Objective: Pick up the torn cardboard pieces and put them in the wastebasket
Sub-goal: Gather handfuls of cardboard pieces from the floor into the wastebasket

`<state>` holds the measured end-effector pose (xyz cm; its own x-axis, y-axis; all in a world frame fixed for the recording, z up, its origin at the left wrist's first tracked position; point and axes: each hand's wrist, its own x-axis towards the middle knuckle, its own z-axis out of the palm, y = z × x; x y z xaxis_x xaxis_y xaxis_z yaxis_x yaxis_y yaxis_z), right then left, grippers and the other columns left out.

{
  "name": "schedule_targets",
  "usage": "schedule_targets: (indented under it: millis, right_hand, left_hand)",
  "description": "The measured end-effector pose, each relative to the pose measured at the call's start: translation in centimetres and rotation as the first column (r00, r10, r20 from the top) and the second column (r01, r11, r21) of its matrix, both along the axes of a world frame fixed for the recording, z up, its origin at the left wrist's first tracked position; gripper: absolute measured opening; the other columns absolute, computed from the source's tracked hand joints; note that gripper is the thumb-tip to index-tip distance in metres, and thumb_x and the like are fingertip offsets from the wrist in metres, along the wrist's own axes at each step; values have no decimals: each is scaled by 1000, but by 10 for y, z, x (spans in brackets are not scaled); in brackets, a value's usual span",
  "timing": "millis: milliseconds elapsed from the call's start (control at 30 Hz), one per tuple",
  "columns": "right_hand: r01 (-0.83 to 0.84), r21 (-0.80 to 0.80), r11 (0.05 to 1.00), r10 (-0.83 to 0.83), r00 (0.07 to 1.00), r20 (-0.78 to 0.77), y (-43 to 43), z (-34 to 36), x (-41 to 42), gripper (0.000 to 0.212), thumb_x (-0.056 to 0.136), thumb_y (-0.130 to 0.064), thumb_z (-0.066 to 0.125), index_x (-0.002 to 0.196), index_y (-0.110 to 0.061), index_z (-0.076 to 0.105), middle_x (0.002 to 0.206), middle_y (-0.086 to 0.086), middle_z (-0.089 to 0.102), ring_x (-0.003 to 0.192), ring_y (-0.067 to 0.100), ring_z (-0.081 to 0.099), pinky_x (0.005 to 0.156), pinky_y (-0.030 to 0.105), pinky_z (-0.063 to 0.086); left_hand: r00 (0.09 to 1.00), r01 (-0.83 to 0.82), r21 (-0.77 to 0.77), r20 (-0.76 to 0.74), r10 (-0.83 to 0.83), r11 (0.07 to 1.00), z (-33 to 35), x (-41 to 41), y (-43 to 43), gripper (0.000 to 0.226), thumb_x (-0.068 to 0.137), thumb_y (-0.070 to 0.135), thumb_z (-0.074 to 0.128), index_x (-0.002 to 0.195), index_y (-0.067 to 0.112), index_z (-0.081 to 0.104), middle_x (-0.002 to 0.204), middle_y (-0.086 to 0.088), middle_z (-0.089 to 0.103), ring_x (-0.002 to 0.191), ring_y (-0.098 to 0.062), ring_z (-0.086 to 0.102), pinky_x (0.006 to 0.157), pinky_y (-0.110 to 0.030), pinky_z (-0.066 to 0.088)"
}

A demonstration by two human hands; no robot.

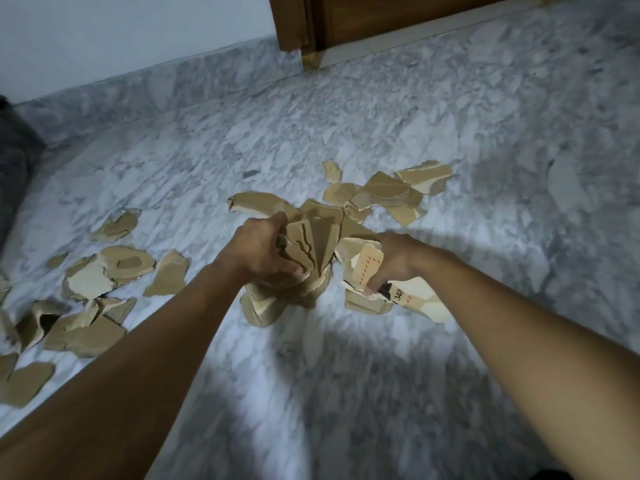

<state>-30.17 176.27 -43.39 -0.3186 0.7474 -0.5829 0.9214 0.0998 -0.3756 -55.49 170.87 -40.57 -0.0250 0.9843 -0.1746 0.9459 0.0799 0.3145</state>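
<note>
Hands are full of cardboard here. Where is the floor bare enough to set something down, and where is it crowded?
Bare floor: between the forearms near the camera; right of the right hand, up to the door; and the far strip along the wall. Crowded: the pile left of the left hand, and the cluster beyond both hands' cardboard.

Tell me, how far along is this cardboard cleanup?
Done: nothing I can confirm; no wastebasket is in view. In hand: the left hand grips a bundle of torn pieces, and the right hand grips printed scraps. Remaining: many pieces lie on the marble floor, a scatter on the left and a cluster beyond the hands. Probably early to midway.
</note>
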Motion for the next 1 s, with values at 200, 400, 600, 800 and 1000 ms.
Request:
schedule_targets:
  millis: [200, 400, 600, 800, 1000]
  right_hand:
    - [-50, 182, 982, 51, 999, 3, 28, 26, 7, 83, 52, -44, 92, 126, -25, 59, 107, 1, 70, 95, 23, 66, 86, 35, 56]
    - [-184, 219, 958, 140, 970, 200, 1, 0, -6, 53, 66, -42, 84, 107, -22, 56, 113, 5, 66, 104, 28, 64, 80, 35, 45]
    - [-172, 93, 981, 159, 979, 129, 33, 44, -20, 64, 54, -48, 92, 99, -20, 56, 95, 0, 67, 83, 21, 63, 75, 31, 54]
    - [-343, 321, 883, 313, 939, 144, 58, 72, -90, 53, 58, -38, 88, 103, -26, 63, 103, -1, 65, 96, 25, 63, 79, 35, 46]
    - [-535, 249, 808, 481, 841, 247, 46, 29, -121, 60, 65, -31, 88, 119, -23, 62, 110, 3, 64, 97, 26, 64, 62, 28, 48]
  left_hand:
    - [974, -165, 408, -76, 214, 898, 30, -10, 1, 47, 65, 53, 79, 83, 23, 49, 72, 2, 61, 68, -23, 56, 59, -35, 47]
    - [964, -27, 140, -258, 63, 990, -19, -8, -16, 38, 77, 40, 75, 93, 21, 46, 85, -5, 62, 84, -32, 62, 60, -33, 38]
    - [971, -143, 107, -177, 160, 984, 18, -29, 18, 26, 74, 32, 74, 83, 13, 58, 79, -8, 60, 75, -27, 56, 60, -30, 42]
    - [948, -258, -122, -226, 226, 959, 30, -81, 5, 34, 64, 39, 82, 80, 21, 58, 79, -4, 61, 82, -27, 61, 64, -30, 44]
    - [965, -247, -142, -128, 230, 959, -1, -83, -7, 31, 66, 30, 76, 60, 22, 47, 62, 1, 54, 70, -24, 58, 58, -28, 39]
